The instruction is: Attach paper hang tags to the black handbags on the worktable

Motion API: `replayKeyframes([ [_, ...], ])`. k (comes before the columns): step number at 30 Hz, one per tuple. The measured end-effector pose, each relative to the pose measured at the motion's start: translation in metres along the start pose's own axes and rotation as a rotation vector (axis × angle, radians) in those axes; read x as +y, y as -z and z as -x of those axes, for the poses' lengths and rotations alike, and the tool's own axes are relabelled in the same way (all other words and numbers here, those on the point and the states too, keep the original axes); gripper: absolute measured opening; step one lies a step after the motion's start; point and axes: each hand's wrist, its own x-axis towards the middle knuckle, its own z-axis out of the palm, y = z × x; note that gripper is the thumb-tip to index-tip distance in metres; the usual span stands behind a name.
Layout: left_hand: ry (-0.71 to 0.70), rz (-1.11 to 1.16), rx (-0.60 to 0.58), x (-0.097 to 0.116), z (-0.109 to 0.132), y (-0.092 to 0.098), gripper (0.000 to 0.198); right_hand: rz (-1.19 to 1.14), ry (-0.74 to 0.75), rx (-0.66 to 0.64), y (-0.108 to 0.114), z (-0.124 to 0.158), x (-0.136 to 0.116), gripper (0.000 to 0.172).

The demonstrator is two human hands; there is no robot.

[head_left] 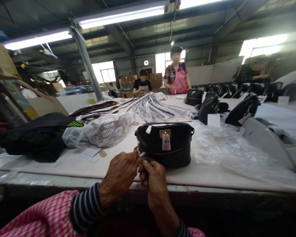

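Note:
A black handbag (163, 144) stands upright on the table in front of me, with a gold clasp plate (165, 133) and a small wrapped piece (166, 143) hanging below it. A white wrapped zipper pull (149, 129) lies near its top edge. My left hand (119, 176) is closed in a pinch at the bag's lower left side. Close beside it, my right hand (154, 177) is also pinched, its fingertips nearly meeting the left ones. A small whitish strip (142, 154) shows at the fingertips; what exactly each hand grips is mostly hidden.
Plastic-wrapped straps (153, 108) lie behind the bag, a clear plastic bag (101, 130) and black cloth (37, 135) to the left. Plastic sheeting (219, 148), a grey tape dispenser (266, 138) and tagged black bags (209, 108) are on the right. Co-workers (177, 75) stand across the table.

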Motion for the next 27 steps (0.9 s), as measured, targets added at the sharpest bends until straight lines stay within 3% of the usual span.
replayKeyframes([
  [3,0.008,-0.255,0.036,0.0,0.005,-0.003,0.024,-0.197,-0.11,-0.051,0.003,0.004,-0.005,0.03],
  [5,0.034,-0.194,0.023,-0.001,0.006,-0.004,0.025,-0.378,-0.228,-0.165,0.005,0.002,-0.007,0.031],
  [8,0.109,0.203,-0.015,-0.003,0.004,-0.005,0.032,-0.603,-0.35,-0.365,0.007,-0.003,-0.006,0.033],
  [12,0.232,0.768,-0.093,-0.008,-0.001,-0.01,0.045,-0.766,-0.338,-0.531,0.014,-0.01,0.0,0.028],
  [16,0.238,0.916,-0.13,-0.01,0.0,-0.015,0.051,-0.837,-0.361,-0.665,0.018,-0.013,0.006,0.027],
  [18,0.208,0.829,-0.112,-0.01,0.001,-0.016,0.05,-0.824,-0.362,-0.669,0.017,-0.013,0.007,0.028],
  [20,0.131,0.6,-0.036,-0.012,0.003,-0.014,0.044,-0.754,-0.356,-0.624,0.014,-0.011,0.005,0.026],
  [24,-0.186,-0.157,0.096,-0.018,0.006,-0.011,0.025,-0.512,-0.322,-0.4,0.007,-0.004,-0.004,0.035],
  [27,-0.372,-0.602,0.11,-0.018,0.008,-0.012,0.029,-0.361,-0.255,-0.212,0.001,-0.001,-0.009,0.046],
])
